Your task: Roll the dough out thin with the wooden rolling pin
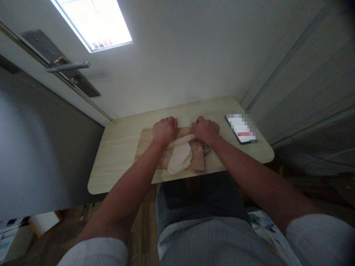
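A pale rolling pin [183, 139] lies slantwise between my two hands, over the far end of a flattened sheet of dough [179, 159]. My left hand [165, 130] is closed around the pin's left end, fingers curled over it. Around the right end, my right hand [205, 130] is curled the same way. Both ends of the pin are hidden under the hands. The dough is thin with an uneven right edge, and it reaches toward the near side of a wooden cutting board [144, 142]. White flour marks show at the board's right side.
The board rests on a small light wood table [111, 159] with rounded corners. A phone [240, 128] with a lit screen lies at the table's right. Beyond the table stands a door with a metal handle [68, 67] and a bright window [95, 22].
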`<state>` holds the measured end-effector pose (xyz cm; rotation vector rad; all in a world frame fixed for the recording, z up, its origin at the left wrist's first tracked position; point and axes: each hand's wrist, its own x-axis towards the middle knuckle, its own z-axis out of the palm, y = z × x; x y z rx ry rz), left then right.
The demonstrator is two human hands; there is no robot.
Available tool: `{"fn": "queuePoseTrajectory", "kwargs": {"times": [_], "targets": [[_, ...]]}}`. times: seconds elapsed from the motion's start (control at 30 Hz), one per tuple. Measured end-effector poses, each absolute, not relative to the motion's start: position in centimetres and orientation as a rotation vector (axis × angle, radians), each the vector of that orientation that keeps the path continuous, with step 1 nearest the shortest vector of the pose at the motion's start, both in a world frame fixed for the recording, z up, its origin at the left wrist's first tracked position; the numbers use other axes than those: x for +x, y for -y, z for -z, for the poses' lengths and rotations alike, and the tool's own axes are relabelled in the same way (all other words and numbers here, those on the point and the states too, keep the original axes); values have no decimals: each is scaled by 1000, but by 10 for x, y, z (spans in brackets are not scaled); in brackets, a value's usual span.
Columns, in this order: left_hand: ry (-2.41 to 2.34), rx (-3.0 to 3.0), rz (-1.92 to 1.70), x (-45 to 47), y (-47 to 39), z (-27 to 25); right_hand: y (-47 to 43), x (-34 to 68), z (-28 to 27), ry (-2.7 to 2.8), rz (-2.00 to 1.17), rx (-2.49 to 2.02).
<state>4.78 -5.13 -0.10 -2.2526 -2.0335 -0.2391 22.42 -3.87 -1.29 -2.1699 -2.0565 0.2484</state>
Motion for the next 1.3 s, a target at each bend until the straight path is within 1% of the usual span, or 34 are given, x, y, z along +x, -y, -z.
{"fn": "queuePoseTrajectory", "kwargs": {"times": [0.23,0.37,0.47,0.57,0.67,0.73,0.87,1.07,1.17,1.3], "targets": [[1960,-2295,233,50,57,-2,57,227,17,2019,-164,-2131],[1940,-2309,236,51,63,-4,71,235,16,2063,-72,-2017],[1960,-2311,250,51,71,-8,81,244,13,2179,-96,-1893],[1985,-2285,413,53,95,-13,93,258,13,2290,-162,-1868],[1982,-2217,729,56,140,-10,107,274,16,2255,-206,-2039],[2033,-2188,800,58,172,-3,117,285,19,2189,-262,-2130],[1993,-2435,612,49,207,11,134,297,24,2107,-364,-2138],[1900,-2702,309,11,187,-2,148,292,24,2070,-437,-2096],[1817,-2810,327,-2,173,-4,151,290,24,2075,-431,-2090],[1770,-2742,405,-5,161,5,152,288,24,2074,-424,-2111]]}}
